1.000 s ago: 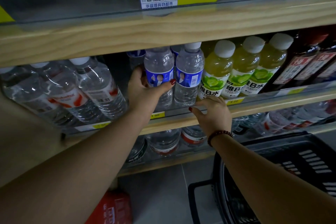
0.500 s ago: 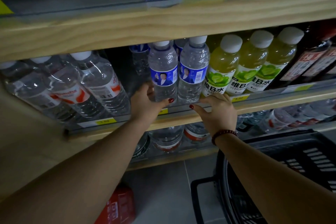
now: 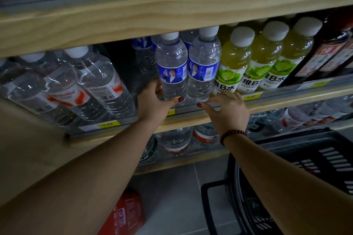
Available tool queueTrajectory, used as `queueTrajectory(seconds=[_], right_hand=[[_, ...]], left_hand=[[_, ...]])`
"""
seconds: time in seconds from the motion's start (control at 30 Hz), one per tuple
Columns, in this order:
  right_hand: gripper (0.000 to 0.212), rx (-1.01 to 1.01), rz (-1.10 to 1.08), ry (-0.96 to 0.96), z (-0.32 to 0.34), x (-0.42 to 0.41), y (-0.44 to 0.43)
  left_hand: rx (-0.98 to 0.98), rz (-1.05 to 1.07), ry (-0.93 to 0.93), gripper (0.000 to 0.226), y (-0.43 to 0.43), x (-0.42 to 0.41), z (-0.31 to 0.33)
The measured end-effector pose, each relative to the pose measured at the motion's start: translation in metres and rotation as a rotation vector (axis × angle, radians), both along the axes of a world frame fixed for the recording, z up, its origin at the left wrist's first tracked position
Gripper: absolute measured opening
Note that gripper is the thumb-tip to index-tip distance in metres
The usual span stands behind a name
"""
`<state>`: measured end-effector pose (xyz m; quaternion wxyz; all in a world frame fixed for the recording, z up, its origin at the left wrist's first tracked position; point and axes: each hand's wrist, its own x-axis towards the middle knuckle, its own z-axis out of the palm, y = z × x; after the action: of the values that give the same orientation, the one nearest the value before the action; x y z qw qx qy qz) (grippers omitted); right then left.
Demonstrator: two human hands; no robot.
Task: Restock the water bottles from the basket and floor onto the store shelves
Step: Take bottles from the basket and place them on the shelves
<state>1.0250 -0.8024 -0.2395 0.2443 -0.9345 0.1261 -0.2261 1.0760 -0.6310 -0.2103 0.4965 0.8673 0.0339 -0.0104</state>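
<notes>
Two clear water bottles with blue labels stand upright side by side on the middle wooden shelf [image 3: 191,118]. My left hand [image 3: 154,101] wraps the base of the left blue-label bottle [image 3: 172,66], thumb across its front. My right hand [image 3: 227,108] rests on the shelf's front rail, fingertips touching the foot of the right blue-label bottle [image 3: 203,63]. More blue-label bottles stand behind them in the dark. A black shopping basket [image 3: 305,158] sits on the floor at lower right; its contents are hidden.
Large shrink-wrapped water bottles [image 3: 86,86] lean at the shelf's left. Yellow-green vitamin drink bottles [image 3: 235,63] and dark bottles [image 3: 328,57] fill the right. A lower shelf holds more water bottles [image 3: 175,139]. A red package [image 3: 126,213] lies on the grey tiled floor.
My left hand slid down from the blue-label bottle's label to its base. The bottle now stands at the shelf front beside its neighbour. My right hand stayed at the shelf rail.
</notes>
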Motion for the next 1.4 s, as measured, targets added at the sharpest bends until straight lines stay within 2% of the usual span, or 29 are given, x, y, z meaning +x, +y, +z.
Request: queueTrajectory(seconds=[0.17,0.3,0.47,0.77,0.93,1.2,1.4], right_hand=[[0.033,0.076,0.119,0.081,0.004,-0.01,-0.005],[0.054,0.194,0.235,0.129,0.006,-0.048,-0.019],[0.059,0.202,0.133,0.286,-0.008,-0.126,-0.064],[0.052,0.332,-0.161,0.517,-0.027,-0.253,-0.181],[0.051,0.362,-0.236,0.608,-0.034,-0.301,-0.236],[0.057,0.339,-0.28,0.743,-0.046,-0.315,-0.282],[0.058,0.336,-0.217,0.84,-0.054,-0.293,-0.291]], left_hand=[[0.008,0.009,-0.002,0.055,-0.005,-0.01,0.003],[-0.015,0.03,-0.062,0.06,-0.013,-0.033,0.001],[0.131,-0.035,-0.117,0.064,-0.043,-0.09,-0.009],[0.344,-0.52,0.097,0.053,-0.167,-0.192,-0.024],[0.52,-0.743,0.176,0.055,-0.223,-0.225,-0.027],[0.64,-0.817,0.216,0.056,-0.262,-0.241,-0.049],[0.638,-0.841,0.258,0.057,-0.272,-0.233,-0.069]])
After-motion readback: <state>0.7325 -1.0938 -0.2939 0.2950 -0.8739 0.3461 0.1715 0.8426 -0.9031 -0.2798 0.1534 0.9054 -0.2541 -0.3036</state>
